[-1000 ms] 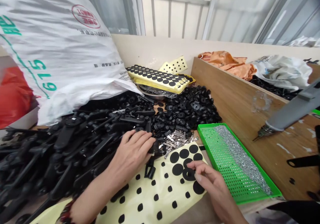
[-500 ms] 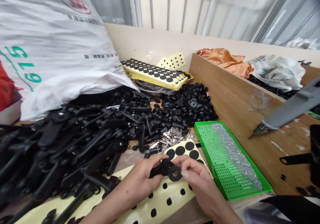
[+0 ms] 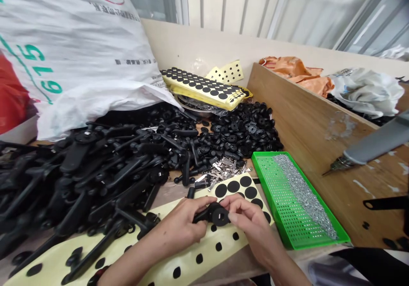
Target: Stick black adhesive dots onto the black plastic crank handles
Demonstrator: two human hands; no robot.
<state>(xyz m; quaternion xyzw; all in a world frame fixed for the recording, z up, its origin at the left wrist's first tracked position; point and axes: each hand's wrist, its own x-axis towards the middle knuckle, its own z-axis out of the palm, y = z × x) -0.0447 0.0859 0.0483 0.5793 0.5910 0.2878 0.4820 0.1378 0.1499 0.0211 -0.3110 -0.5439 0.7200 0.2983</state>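
Note:
My left hand point(image 3: 188, 220) grips a black plastic arm with a round end point(image 3: 208, 213) over the yellow sticker sheet. On that round end lies a black ring-shaped foam pad point(image 3: 220, 218), with a bit of metal showing through its hole. The fingers of my right hand point(image 3: 247, 218) are pinched at the pad's right edge. Underneath, the yellow sheet point(image 3: 188, 252) carries large black round stickers at its far end and small black dots nearer me. Part of the arm is hidden by my left fingers.
A heap of black plastic arms point(image 3: 121, 167) fills the left. Black discs point(image 3: 243, 126) and metal clips point(image 3: 225, 169) lie beyond my hands. To the right are a green tray point(image 3: 268, 209) of small screws and a grey electric screwdriver point(image 3: 367, 150). A white sack point(image 3: 92, 64) stands behind.
The ring pad, earlier held at the side of the round end, now lies over it. The view has shifted slightly, and both hands stay close together.

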